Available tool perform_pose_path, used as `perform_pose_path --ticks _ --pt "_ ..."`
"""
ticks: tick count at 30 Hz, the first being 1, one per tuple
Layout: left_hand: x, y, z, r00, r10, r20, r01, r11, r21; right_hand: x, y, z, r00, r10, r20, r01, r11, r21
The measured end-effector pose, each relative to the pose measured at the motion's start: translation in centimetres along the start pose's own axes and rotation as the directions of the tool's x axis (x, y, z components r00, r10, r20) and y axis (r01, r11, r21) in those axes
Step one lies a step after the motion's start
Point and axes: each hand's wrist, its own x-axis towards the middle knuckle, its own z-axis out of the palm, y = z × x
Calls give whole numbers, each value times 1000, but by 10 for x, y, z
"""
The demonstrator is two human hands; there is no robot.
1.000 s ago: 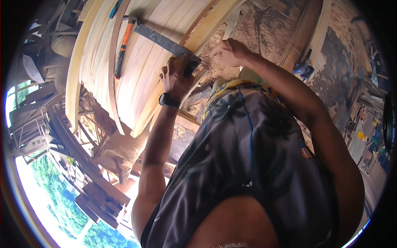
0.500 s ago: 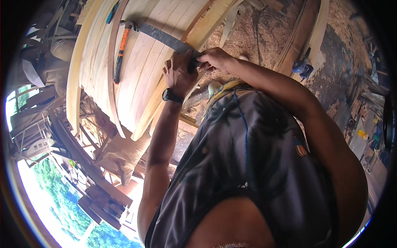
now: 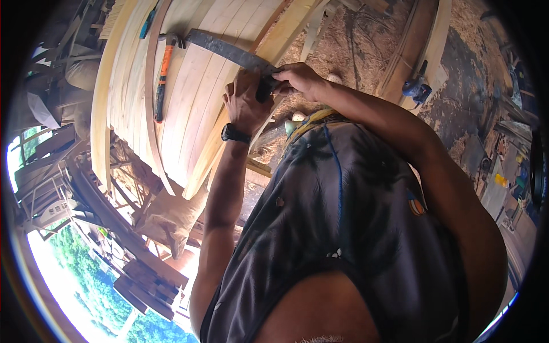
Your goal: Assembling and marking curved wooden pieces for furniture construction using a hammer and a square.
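while my left hand (image 3: pixel 246 104) grasps the dark stock of the square (image 3: pixel 229 52), its blade lies across the pale boards (image 3: pixel 194 108); my right hand (image 3: pixel 300 81) bends its fingers at the square's near corner, though i cannot tell whether they pinch anything.

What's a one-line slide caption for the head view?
Left hand and right hand hold one end of a carpenter's square across pale boards, a hammer lying nearby.

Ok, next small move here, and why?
Probably press the metal square steady against the planks: it lies across them, the left hand grips its dark end and the right hand is at the same end, so its far end could swing.
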Motion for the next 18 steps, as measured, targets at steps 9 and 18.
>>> perform_pose_path --ticks 9,18 --pt "3 4 -4 1000 -7 18 8 1000 -16 7 6 -9 999 22 27 -22 1000 -1" --pt "1 -2 3 998 54 -39 -55 998 -24 -1 -4 -5 1000 25 11 -25 999 23"
